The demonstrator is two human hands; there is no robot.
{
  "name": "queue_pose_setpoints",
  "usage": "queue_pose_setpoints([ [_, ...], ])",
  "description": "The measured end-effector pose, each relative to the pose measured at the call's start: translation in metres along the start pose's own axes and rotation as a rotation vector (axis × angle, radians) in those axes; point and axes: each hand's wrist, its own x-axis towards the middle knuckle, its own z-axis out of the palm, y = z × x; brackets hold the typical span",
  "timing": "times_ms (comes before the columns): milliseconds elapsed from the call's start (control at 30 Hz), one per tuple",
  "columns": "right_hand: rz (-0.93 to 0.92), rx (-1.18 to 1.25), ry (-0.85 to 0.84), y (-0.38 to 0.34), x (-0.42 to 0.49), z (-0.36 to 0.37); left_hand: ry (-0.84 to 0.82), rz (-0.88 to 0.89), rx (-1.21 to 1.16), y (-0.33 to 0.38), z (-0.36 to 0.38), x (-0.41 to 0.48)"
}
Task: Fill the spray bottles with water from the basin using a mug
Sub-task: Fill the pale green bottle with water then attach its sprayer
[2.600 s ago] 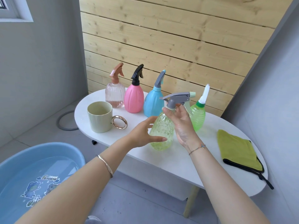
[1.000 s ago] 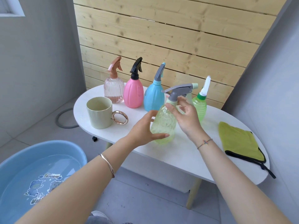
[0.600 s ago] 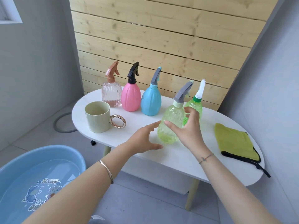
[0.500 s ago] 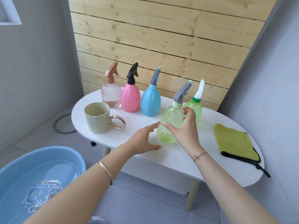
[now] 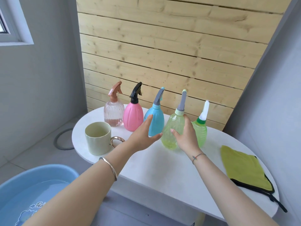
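Five spray bottles stand in a row at the back of the white oval table [image 5: 162, 175]: clear pink [image 5: 113, 114], solid pink [image 5: 132, 117], blue [image 5: 157, 123], pale yellow-green with a grey head [image 5: 170, 137], and green with a white nozzle [image 5: 201, 132]. My right hand [image 5: 185, 137] wraps the right side of the yellow-green bottle, thumb in front, fingers behind. Just left of that bottle and in front of the blue one, my left hand [image 5: 143, 136] hovers with fingers spread, holding nothing. A pale green mug [image 5: 97, 140] with a gold ring handle stands at the table's left end. The blue basin [image 5: 39, 172] of water sits on the floor, lower left.
A yellow-green cloth [image 5: 244, 168] with black edging lies on the right end of the table. A wooden plank wall rises right behind the bottles. A grey ring [image 5: 60, 142] lies on the floor left of the table.
The yellow-green bottle, held in both hands near the table's middle, now stands in the row between the blue and green bottles, grey head pointing away. My left hand has let go.
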Motion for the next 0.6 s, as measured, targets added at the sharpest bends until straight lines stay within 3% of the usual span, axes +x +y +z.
queue_pose_setpoints([
  [600, 0.041, 0.032, 0.004, 0.005, 0.034, 0.010, -0.024, -0.014, 0.056, -0.012, 0.012, 0.014],
])
